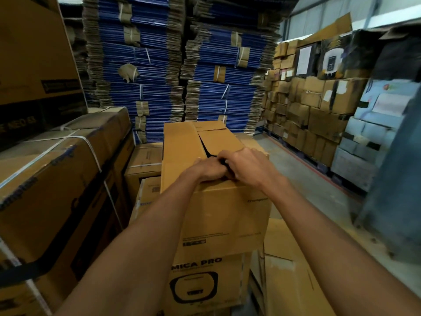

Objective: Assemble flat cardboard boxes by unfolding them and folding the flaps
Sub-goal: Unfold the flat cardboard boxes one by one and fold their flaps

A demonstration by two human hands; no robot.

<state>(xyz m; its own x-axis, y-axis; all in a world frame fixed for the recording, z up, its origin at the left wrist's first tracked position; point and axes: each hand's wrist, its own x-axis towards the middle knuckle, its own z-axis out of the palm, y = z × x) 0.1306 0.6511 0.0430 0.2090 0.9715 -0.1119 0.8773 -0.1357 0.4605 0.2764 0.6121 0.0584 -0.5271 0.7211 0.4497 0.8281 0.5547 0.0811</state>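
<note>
A brown cardboard box (225,215) stands unfolded in front of me, on top of another box printed "MICA PRO" (200,279). Its top flaps (184,142) lie folded down, with a dark gap between them. My left hand (210,171) and my right hand (247,166) meet at the near end of that gap. Both have their fingers curled over the flap edges there. The fingertips are hidden in the gap.
Strapped brown cartons (59,183) stand close on the left. Tall stacks of flat blue and brown cardboard (177,65) rise behind the box. A wall of brown cartons (307,106) runs along the right. Flat cardboard sheets (289,270) lie on the floor at my lower right.
</note>
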